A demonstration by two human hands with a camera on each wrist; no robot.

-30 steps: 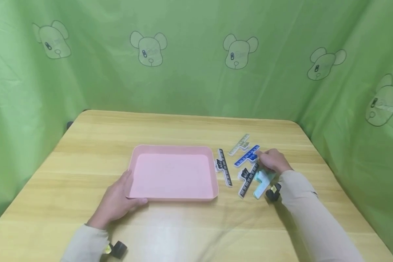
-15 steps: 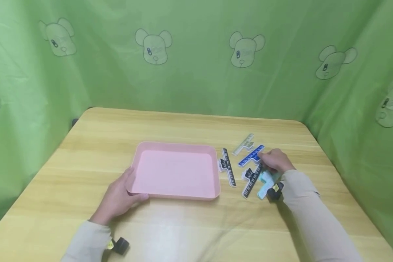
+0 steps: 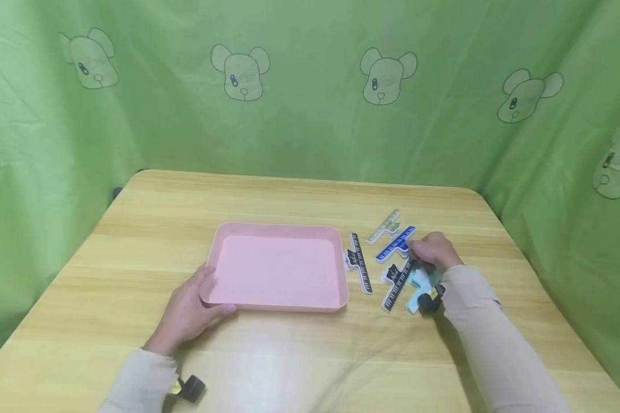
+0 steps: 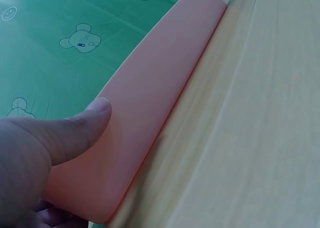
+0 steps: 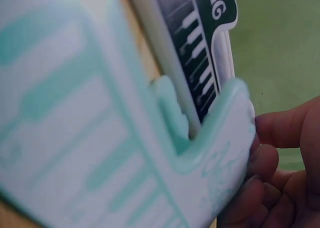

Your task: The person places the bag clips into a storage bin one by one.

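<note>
At the near left corner of a pink tray (image 3: pixel 279 307), my left hand (image 3: pixel 188 304) holds on, thumb along the outer front wall and fingers at the left side. The left wrist view shows that thumb (image 4: pixel 82 130) against the wall. My right hand (image 3: pixel 436 250) pinches the handle end of a blue piano-key clip (image 3: pixel 394 245), which lies among other clips. Just below that hand is a mint clip (image 3: pixel 417 288), large in the right wrist view, where it partly hides the fingers (image 5: pixel 262 160). One black clip (image 3: pixel 398 285) lies beside the mint one.
A second black clip (image 3: pixel 361 269) lies close to the tray's right wall. Behind the blue clip is a pale khaki clip (image 3: pixel 384 227). The wooden table (image 3: pixel 268 367) backs onto a green curtain (image 3: pixel 310 132) with bear drawings. A small black device (image 3: pixel 192 389) is on each wrist.
The head view has shifted slightly. My right fingers have closed in on the blue clip's handle; the clip has barely moved. My left hand stays at the tray's corner.
</note>
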